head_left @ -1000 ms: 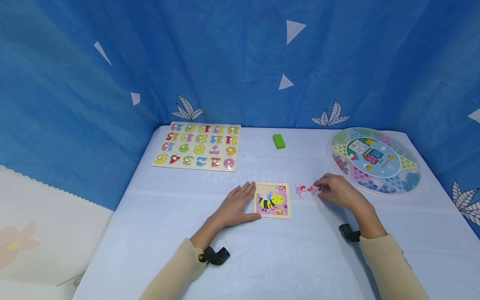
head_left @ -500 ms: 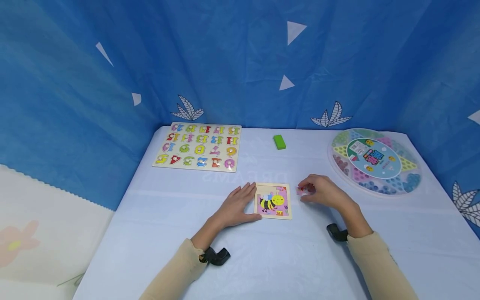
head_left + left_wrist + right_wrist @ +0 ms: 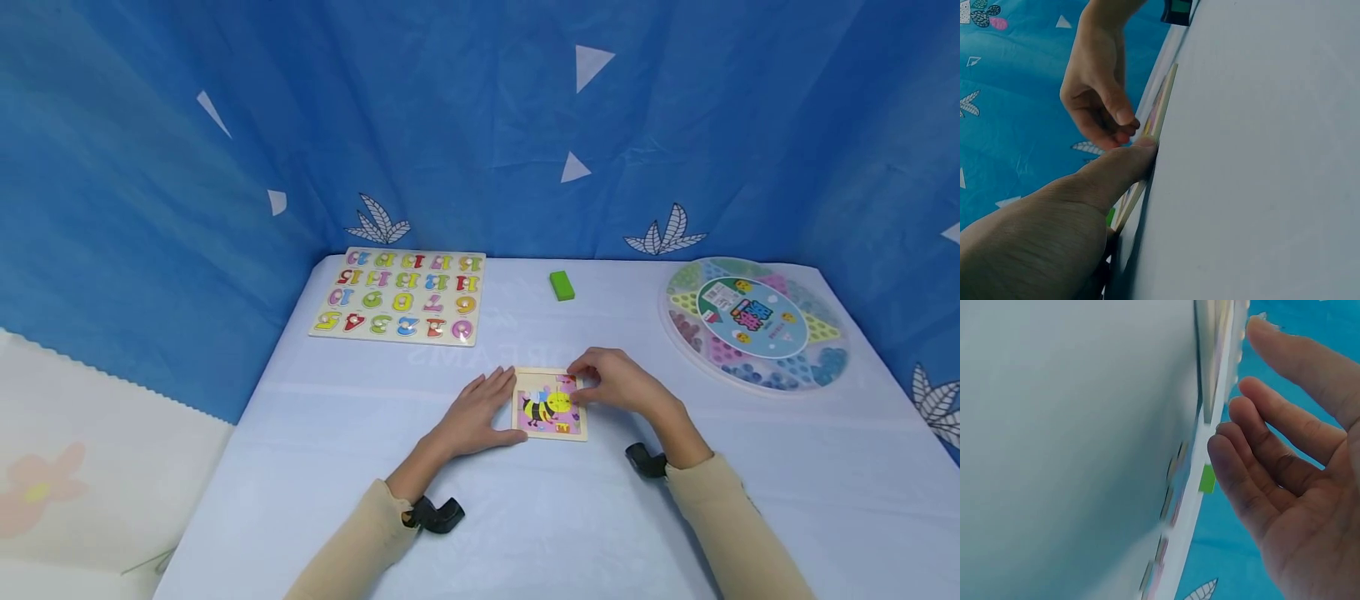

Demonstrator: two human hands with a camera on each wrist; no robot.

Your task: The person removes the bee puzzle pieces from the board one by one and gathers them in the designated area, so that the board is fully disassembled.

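A small square wooden jigsaw puzzle (image 3: 542,410) with a bee picture on pink lies flat on the table. Bare wood shows in its upper left part. My left hand (image 3: 471,418) lies along its left side with fingers extended; in the left wrist view, the thumb (image 3: 1125,164) touches the board's edge. Over the right edge is my right hand (image 3: 618,382), thumb and fingertips bent toward the picture. In the right wrist view its thumb (image 3: 1300,359) and fingers stand apart, and no piece shows between them. Several loose puzzle pieces (image 3: 1172,506) lie on the table beneath it.
A number puzzle board (image 3: 397,295) lies at the back left. The small green block (image 3: 562,286) sits behind the bee puzzle. At the back right is a round clear-lidded bead box (image 3: 753,325). Blue cloth (image 3: 480,125) hangs behind the white table (image 3: 525,517).
My right hand has moved left from the loose pieces to the bee puzzle's right edge. The left hand has kept its place on the board.
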